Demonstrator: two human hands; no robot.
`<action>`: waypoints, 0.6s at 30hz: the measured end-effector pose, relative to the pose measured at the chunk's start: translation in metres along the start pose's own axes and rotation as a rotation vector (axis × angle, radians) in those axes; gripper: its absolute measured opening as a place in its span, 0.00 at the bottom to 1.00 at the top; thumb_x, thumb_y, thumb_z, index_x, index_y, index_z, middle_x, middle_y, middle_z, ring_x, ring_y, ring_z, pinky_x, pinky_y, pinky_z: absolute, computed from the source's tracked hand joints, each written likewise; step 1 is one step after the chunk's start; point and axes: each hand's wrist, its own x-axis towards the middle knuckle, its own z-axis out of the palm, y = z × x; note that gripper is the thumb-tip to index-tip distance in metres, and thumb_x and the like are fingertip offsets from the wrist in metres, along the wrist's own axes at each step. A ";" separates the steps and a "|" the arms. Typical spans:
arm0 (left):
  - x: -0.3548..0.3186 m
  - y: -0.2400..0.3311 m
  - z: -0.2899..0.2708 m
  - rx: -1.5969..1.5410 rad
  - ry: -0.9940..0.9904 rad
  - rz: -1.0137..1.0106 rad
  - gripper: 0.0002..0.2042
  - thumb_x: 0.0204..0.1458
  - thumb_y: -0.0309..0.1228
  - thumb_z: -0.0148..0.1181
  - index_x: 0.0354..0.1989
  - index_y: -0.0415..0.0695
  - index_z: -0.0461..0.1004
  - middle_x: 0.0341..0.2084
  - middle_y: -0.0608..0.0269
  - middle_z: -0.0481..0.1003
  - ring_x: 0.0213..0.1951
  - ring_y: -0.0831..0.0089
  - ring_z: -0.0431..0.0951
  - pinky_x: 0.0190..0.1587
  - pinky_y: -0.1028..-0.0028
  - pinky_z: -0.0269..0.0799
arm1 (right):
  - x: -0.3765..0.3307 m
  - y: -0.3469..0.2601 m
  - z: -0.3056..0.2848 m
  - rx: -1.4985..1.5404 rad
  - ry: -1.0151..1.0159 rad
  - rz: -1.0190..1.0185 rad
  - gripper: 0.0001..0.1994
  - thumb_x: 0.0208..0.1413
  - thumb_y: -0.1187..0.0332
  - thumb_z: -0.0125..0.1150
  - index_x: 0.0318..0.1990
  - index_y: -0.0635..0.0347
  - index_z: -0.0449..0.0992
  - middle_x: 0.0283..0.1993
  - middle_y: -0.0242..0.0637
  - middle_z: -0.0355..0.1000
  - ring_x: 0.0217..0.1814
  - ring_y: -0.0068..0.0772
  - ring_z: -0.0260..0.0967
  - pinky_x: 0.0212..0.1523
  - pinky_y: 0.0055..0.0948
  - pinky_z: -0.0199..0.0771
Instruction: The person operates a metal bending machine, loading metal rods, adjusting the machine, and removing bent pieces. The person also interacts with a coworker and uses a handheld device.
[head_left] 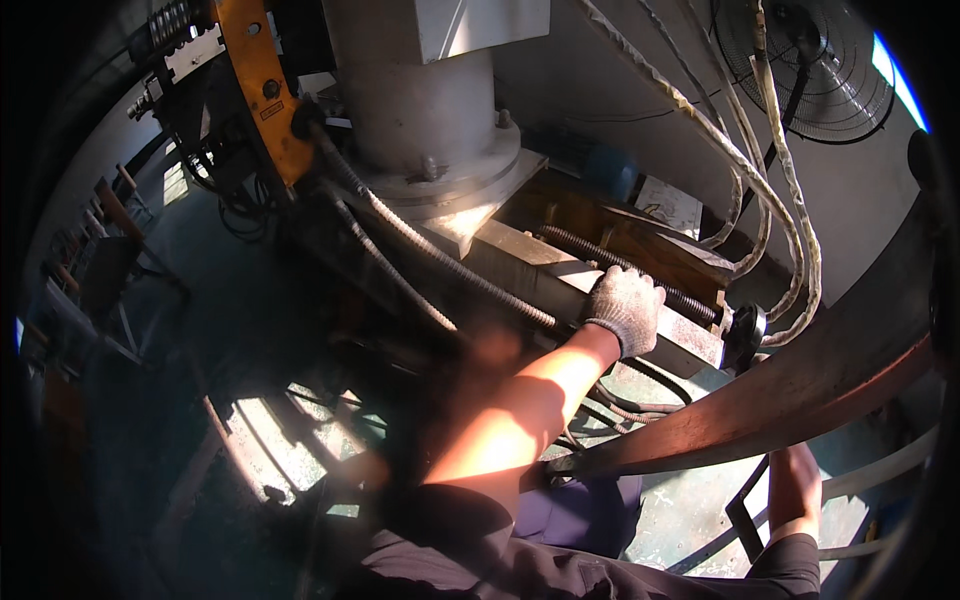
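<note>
My left hand (628, 308), in a pale knitted glove, rests on a long steel beam (545, 262). Its fingers are curled over the beam's top, beside a dark threaded rod (690, 303). A black round handwheel or knob (743, 338) sits at the beam's right end. A broad, rusty-brown curved metal piece (760, 415) crosses in front of me on the right. My right forearm (795, 490) reaches up behind that piece, which hides the right hand.
A grey flanged column (425, 130) stands on the beam, beside an orange bracket (265, 90). Ribbed hoses (450, 270) run down from the bracket. Wrapped cables (780, 180) loop at the right, before a large fan (808, 65). More hoses (620, 405) lie below the beam.
</note>
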 end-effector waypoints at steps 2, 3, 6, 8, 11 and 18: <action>0.001 -0.007 -0.012 0.018 -0.017 -0.001 0.16 0.62 0.41 0.62 0.54 0.50 0.85 0.51 0.53 0.85 0.58 0.57 0.84 0.63 0.54 0.72 | -0.027 -0.015 -0.054 -0.049 -0.107 0.000 0.19 0.65 0.53 0.69 0.55 0.55 0.86 0.55 0.48 0.86 0.59 0.49 0.85 0.55 0.47 0.84; 0.006 0.001 -0.010 0.020 -0.036 0.031 0.16 0.63 0.41 0.62 0.53 0.50 0.86 0.50 0.53 0.85 0.58 0.57 0.84 0.63 0.54 0.72 | -0.036 -0.009 -0.078 -0.089 -0.124 0.014 0.19 0.65 0.53 0.69 0.55 0.55 0.86 0.55 0.48 0.86 0.59 0.49 0.85 0.56 0.47 0.84; 0.008 0.003 -0.009 -0.023 0.020 0.021 0.17 0.63 0.40 0.62 0.56 0.49 0.85 0.52 0.53 0.85 0.59 0.58 0.84 0.63 0.55 0.73 | -0.007 0.027 -0.098 -0.202 -0.066 0.005 0.19 0.65 0.54 0.69 0.55 0.55 0.86 0.56 0.48 0.85 0.59 0.49 0.85 0.56 0.47 0.83; 0.000 0.037 0.016 -0.010 -0.004 0.063 0.16 0.62 0.40 0.62 0.55 0.49 0.85 0.53 0.52 0.85 0.59 0.58 0.84 0.63 0.55 0.73 | 0.028 0.069 -0.062 -0.170 -0.040 0.078 0.19 0.65 0.54 0.69 0.56 0.55 0.86 0.56 0.48 0.85 0.59 0.49 0.85 0.56 0.47 0.83; 0.004 0.028 0.014 -0.005 0.022 0.052 0.16 0.62 0.40 0.63 0.54 0.48 0.86 0.52 0.53 0.85 0.58 0.58 0.84 0.63 0.55 0.72 | 0.028 0.082 0.023 -0.044 0.021 0.085 0.19 0.65 0.55 0.68 0.56 0.55 0.85 0.56 0.48 0.85 0.60 0.49 0.84 0.56 0.47 0.83; 0.006 0.020 0.000 0.022 0.004 0.063 0.17 0.62 0.41 0.63 0.55 0.49 0.85 0.52 0.54 0.85 0.59 0.58 0.83 0.63 0.54 0.72 | 0.006 0.059 -0.067 -0.192 -0.070 0.073 0.19 0.66 0.56 0.68 0.57 0.56 0.84 0.58 0.49 0.84 0.61 0.49 0.84 0.57 0.47 0.82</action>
